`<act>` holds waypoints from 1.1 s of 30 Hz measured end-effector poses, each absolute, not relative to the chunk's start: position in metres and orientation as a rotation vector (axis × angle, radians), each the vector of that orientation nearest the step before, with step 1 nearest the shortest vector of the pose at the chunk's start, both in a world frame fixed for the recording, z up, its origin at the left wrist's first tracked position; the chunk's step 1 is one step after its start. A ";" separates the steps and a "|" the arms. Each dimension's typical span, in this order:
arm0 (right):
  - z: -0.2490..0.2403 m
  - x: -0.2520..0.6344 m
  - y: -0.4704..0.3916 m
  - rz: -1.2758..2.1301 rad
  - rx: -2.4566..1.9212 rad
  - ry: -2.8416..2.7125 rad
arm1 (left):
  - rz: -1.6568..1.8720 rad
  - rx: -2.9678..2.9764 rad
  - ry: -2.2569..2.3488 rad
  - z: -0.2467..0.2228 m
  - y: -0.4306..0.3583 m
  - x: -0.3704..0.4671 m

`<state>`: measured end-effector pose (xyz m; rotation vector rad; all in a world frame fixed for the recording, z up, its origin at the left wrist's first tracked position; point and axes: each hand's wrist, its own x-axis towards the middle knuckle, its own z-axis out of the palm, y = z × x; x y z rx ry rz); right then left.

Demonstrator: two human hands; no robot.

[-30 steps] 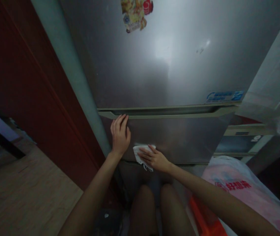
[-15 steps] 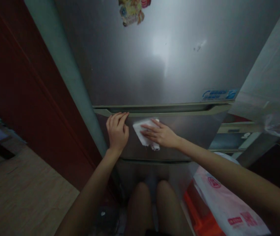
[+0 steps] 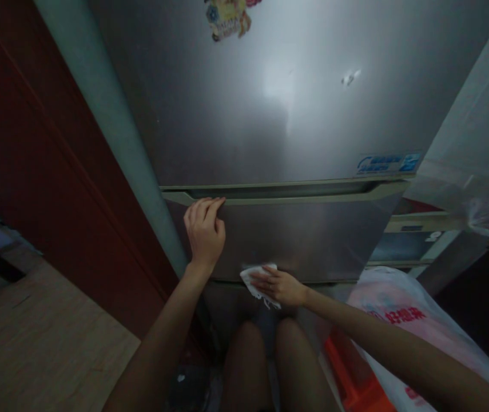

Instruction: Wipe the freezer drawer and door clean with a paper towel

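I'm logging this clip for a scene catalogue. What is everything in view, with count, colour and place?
fridge: one, silver-grey, fills the centre, upper door above a drawer front
drawer front: one, silver, below the handle groove
magnet sticker: one, yellow and multicoloured, top of the upper door
label: one, blue and white, lower right of the upper door
cloth: one, white, at the drawer front's lower edge
plastic bag: one, pinkish-white with red print, lower right
orange container: one, beneath the bag
wooden panel: one, dark red-brown, left
floor: light wood, lower left
left hand: flat on the drawer front, fingers at its top edge
right hand: pressing the cloth
knees: two, bottom centre
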<state>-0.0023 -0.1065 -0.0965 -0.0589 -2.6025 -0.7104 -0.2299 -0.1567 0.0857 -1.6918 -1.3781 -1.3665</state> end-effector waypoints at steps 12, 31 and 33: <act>0.056 0.018 -0.096 -0.795 -0.099 -2.617 | -1.419 -1.691 -1.393 0.087 -0.156 -0.227; -0.092 0.011 -0.106 -0.661 -0.091 -2.690 | -1.375 -1.699 -1.394 0.088 -0.158 -0.229; -0.078 0.012 -0.102 -0.673 -0.035 -2.728 | -1.377 -1.693 -1.402 0.089 -0.158 -0.228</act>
